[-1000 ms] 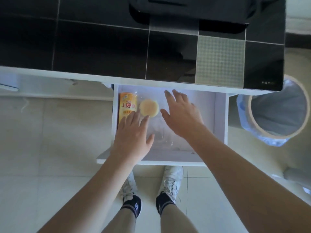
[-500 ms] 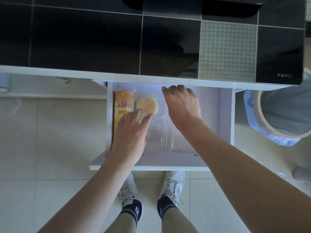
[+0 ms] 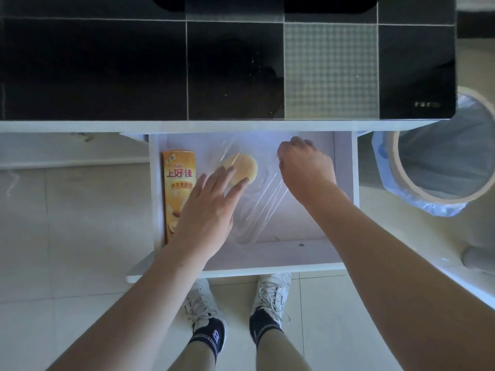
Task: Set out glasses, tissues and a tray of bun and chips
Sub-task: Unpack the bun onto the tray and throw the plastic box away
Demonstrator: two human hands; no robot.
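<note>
While both hands reach into the open drawer under the black table, the relation that matters is how the clear tray runs between them. It lies near the middle of the drawer floor with its long axis going from the back of the drawer toward the person, and the bun sits at its far end. The chips, a tall orange tube lying on its side, run parallel to the tray along the drawer's left wall, just beside it.

The left hand is spread flat with straight fingers, lying over the tray's near left edge and partly over the chips; its fingertips reach the near side of the bun. It grasps nothing. The right hand is at the tray's far right corner with its fingers curled under; it seems to pinch the clear rim or film there, though the plastic is too transparent to be sure.

By my judgement the lift should come from both long sides at once, since the bun weighs the far end and a one-sided pull would tip it. The left hand is nearer the chips, so that tube falls to it.
</note>
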